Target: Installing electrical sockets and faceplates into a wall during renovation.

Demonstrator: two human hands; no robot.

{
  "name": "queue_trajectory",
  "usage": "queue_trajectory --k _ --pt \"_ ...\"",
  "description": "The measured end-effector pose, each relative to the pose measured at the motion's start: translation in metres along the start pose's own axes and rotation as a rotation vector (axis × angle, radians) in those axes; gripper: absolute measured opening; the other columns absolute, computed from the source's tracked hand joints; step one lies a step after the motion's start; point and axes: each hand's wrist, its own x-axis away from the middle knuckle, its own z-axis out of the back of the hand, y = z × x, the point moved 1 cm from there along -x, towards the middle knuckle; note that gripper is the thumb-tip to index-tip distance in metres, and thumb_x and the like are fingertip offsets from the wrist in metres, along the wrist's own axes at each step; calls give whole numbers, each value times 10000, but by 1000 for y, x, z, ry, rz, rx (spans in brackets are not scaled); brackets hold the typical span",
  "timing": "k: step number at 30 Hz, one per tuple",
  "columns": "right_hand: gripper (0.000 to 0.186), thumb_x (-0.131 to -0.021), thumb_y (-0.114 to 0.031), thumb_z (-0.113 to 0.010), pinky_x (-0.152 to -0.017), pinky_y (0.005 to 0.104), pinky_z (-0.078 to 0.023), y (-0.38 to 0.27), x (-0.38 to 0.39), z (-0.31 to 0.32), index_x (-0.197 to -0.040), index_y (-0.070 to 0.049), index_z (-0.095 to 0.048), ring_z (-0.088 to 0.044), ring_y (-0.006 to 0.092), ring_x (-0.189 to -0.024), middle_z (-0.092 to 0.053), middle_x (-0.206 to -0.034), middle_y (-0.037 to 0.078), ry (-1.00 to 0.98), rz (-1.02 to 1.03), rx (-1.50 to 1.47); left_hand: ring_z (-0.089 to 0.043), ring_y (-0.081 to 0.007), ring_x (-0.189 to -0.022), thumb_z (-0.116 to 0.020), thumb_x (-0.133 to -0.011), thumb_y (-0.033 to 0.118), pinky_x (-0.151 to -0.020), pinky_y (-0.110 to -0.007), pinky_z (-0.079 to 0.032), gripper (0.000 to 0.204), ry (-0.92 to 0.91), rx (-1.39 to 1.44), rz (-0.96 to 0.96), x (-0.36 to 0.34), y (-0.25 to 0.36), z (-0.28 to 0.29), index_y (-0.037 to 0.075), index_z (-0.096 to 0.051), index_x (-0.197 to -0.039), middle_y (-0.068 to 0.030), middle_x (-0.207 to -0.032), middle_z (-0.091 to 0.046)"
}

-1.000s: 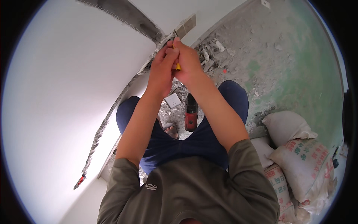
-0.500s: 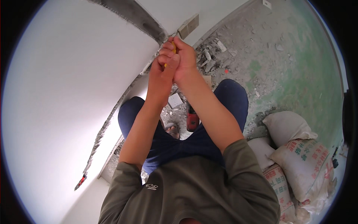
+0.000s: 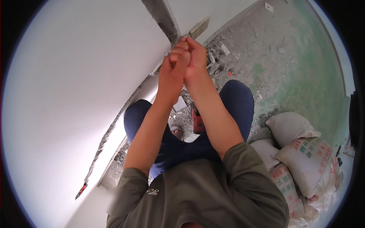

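Observation:
My left hand [image 3: 175, 62] and my right hand [image 3: 197, 60] are closed together, fingers wrapped round a tool with a yellow handle [image 3: 186, 43]. Only a sliver of yellow shows between the fingers; its working end is hidden. Both hands are up against the white wall [image 3: 95, 68], where a wide cut channel [image 3: 163, 21] meets a narrow, rough groove [image 3: 110, 131]. Just beyond the fingers, a beige wall socket plate [image 3: 199, 27] is fixed to the wall.
Rubble [image 3: 216, 57] lies along the wall foot. Between my knees are a white plate [image 3: 179, 104] and a red-and-black tool [image 3: 197, 123]. Filled sacks [image 3: 304, 163] are piled at the right. A slim red-and-black object [image 3: 81, 190] sits at the groove's lower end.
Both hands, still clasped on the yellow handle, appear slightly farther right in the picture. The wall and channel have shifted in view too, and less of the yellow shows.

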Motion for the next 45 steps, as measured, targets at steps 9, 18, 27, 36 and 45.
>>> queue_trajectory --k 9,18,27,36,45 --pt "172 -931 -222 -526 -432 285 -261 9 0 -8 -811 -106 -480 -347 123 -492 -427 -622 -13 195 213 197 -595 -133 -1029 -667 -922 300 -861 -284 -493 384 -58 291 228 -3 8 0 58 -571 -1203 -54 -1129 -610" --pt "169 -883 -194 -566 -420 292 -301 7 -5 -3 -777 -95 -478 -389 142 -481 -448 -608 17 170 219 185 -614 -123 -888 -710 -890 273 -753 -271 -504 281 17 248 190 -11 1 0 39 -613 -1010 -44 -978 -628" --pt "226 -886 -266 -619 -450 309 -383 -80 94 57 -753 -156 -474 -371 119 -471 -397 -586 -45 109 602 253 -597 -101 -880 -707 -881 259 -722 -267 -500 257 -388 -246 56 29 -62 -72 90 -632 -1059 -6 -968 -639" --pt "477 -941 -214 -539 -670 286 -501 -17 94 50 -1364 -42 -399 -610 146 -794 -587 -957 67 157 375 923 -580 -69 -888 -563 -982 350 -774 -232 -479 414 -367 259 385 11 -40 3 79 -542 -1294 12 -992 -604" --pt "637 -863 -178 -652 -863 332 -497 -70 119 43 -1423 -84 -363 -606 251 -1014 -578 -1136 169 -115 565 1844 -562 -74 -803 -556 -991 218 -674 -209 -429 264 -289 -82 63 23 -10 -35 34 -595 -1177 5 -871 -624"
